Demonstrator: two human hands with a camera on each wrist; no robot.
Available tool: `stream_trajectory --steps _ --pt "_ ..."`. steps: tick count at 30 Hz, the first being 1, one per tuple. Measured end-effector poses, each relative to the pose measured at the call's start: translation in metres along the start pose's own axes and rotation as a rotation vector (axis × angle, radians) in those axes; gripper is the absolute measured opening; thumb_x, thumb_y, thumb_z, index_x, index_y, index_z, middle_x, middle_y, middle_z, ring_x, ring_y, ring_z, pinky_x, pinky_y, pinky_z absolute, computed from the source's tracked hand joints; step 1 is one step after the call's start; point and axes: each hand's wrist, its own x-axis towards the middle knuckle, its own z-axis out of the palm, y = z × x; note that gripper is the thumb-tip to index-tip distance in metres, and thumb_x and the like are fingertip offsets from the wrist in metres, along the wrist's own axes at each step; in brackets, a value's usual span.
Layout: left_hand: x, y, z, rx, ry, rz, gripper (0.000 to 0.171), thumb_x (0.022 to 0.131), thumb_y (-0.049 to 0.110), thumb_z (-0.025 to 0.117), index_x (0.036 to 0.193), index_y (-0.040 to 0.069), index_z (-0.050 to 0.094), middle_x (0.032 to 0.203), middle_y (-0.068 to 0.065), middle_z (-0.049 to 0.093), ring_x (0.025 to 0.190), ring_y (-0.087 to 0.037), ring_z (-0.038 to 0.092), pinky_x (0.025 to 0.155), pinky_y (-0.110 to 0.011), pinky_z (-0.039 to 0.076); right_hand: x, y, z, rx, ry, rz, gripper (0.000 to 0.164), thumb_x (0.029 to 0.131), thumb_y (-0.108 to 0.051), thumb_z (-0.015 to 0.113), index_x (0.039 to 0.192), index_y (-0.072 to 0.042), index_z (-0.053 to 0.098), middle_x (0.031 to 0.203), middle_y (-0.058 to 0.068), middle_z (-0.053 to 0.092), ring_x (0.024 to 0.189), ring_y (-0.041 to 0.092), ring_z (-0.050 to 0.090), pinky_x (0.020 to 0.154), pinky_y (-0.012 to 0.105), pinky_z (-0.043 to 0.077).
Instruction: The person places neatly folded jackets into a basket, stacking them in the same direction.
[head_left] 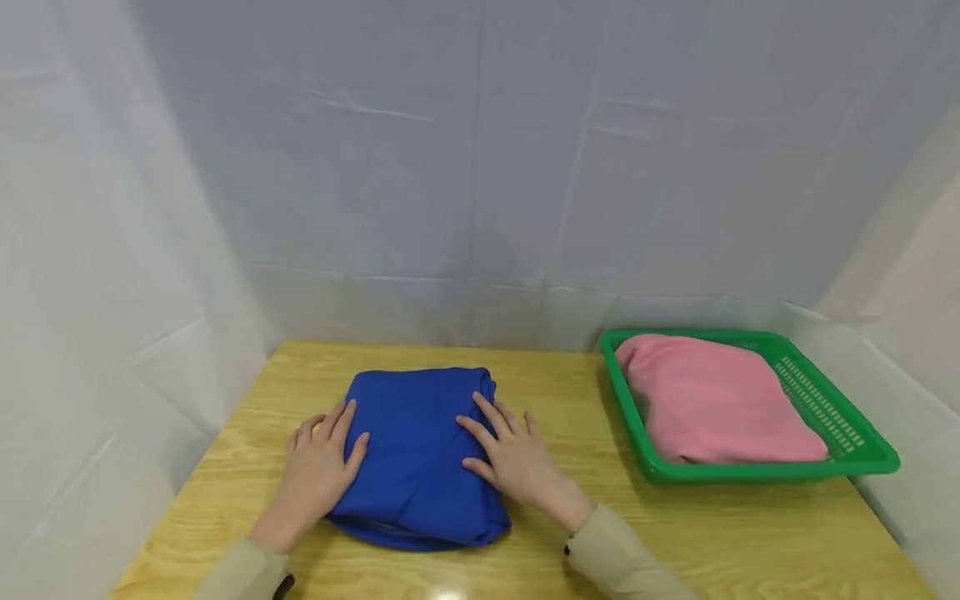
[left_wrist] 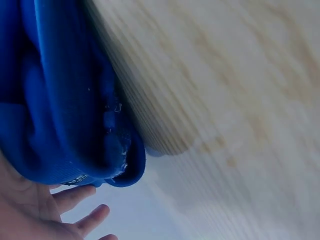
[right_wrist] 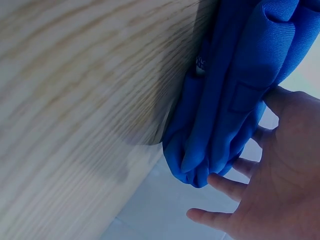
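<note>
A blue garment [head_left: 416, 450], folded into a thick, roughly square bundle, lies on the wooden table. Along its left edge rests my left hand [head_left: 318, 462], fingers spread and thumb on the cloth. My right hand [head_left: 517, 458] touches the top near the right edge, its fingers fairly straight and apart. Stacked layers of the blue cloth [left_wrist: 70, 100] show from the side in the left wrist view. In the right wrist view, rolled folds of the cloth [right_wrist: 225, 110] sit beside the right palm and fingers. What lies inside the folds is hidden.
A green plastic basket [head_left: 652, 472] stands at the right rear of the table [head_left: 555, 550], with a folded pink cloth [head_left: 720, 404] inside. White sheeting [head_left: 480, 167] hangs behind the table and along both sides.
</note>
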Motion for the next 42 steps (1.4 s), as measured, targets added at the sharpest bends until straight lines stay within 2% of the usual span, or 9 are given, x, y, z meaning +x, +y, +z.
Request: stream_trajectory --steps 11,28,42 --pt "0.002 0.011 0.004 -0.016 0.01 0.012 0.057 0.103 0.03 0.058 0.149 -0.001 0.048 0.148 -0.025 0.05 0.126 -0.052 0.046 0.104 -0.069 0.032 -0.007 0.011 0.001 -0.02 0.035 -0.01 0.058 0.104 -0.05 0.051 0.155 -0.026 0.042 0.167 0.011 0.023 0.147 0.041 0.033 0.106 0.07 0.036" --pt "0.008 0.03 0.013 -0.032 0.0 0.029 0.059 0.103 0.031 0.059 0.15 -0.001 0.046 0.15 -0.024 0.048 0.125 -0.051 0.047 0.106 -0.068 0.032 -0.023 0.026 -0.003 0.024 0.043 0.01 0.058 0.103 -0.048 0.053 0.155 -0.024 0.043 0.167 0.012 0.023 0.145 0.043 0.035 0.105 0.072 0.035" --pt "0.01 0.048 0.022 -0.035 0.003 0.028 0.059 0.102 0.032 0.061 0.149 -0.001 0.048 0.149 -0.023 0.05 0.123 -0.049 0.049 0.105 -0.066 0.033 -0.037 0.044 0.002 0.016 0.051 0.019 0.06 0.103 -0.051 0.052 0.156 -0.026 0.041 0.168 0.01 0.021 0.147 0.039 0.034 0.107 0.07 0.034"
